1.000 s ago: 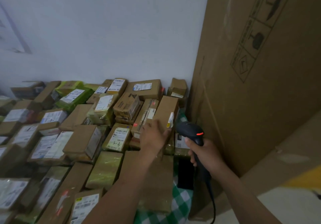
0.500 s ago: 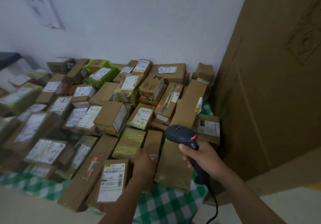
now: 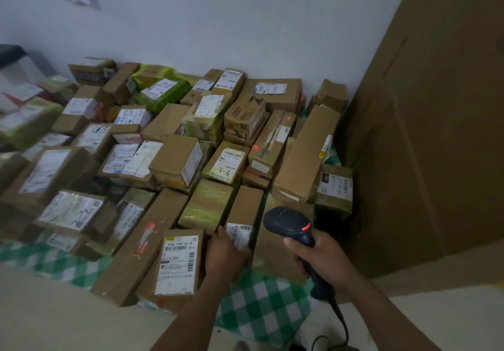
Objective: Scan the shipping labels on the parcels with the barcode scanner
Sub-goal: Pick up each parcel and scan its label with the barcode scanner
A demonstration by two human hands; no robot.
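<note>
The left hand (image 3: 227, 255) is on a narrow parcel (image 3: 245, 206) at the near edge of the heap. Its fingers curl round the box's near end and the thumb lies on top, just beside the white shipping label (image 3: 240, 233). Part of that label shows its barcode; the rest is under the hand.

The right hand (image 3: 324, 258) is wrapped tight round the grip of the black barcode scanner (image 3: 289, 225). The scanner's head hangs just right of the label, close above the cartons, with a red light (image 3: 306, 226) glowing on its top. Whether a beam lands on the label cannot be told. The scanner's cable (image 3: 341, 320) trails down under the wrist.

Just left of the gripped box lies a parcel with a big white label (image 3: 178, 266), face up, its barcode plain to read. Behind it sits a yellow-taped parcel (image 3: 204, 206), touching the narrow parcel's left side. Further back is a box with "3-3" handwritten on its label (image 3: 226, 165), and to the right a long brown carton (image 3: 305, 160) leans across its neighbours.

The whole heap of parcels (image 3: 122, 160), brown boxes and green wraps, rests on a green-checked cloth (image 3: 261, 304) and runs back to the pale wall (image 3: 245, 23). A tall cardboard carton (image 3: 436, 132) stands on the right, hard against the pile.
</note>
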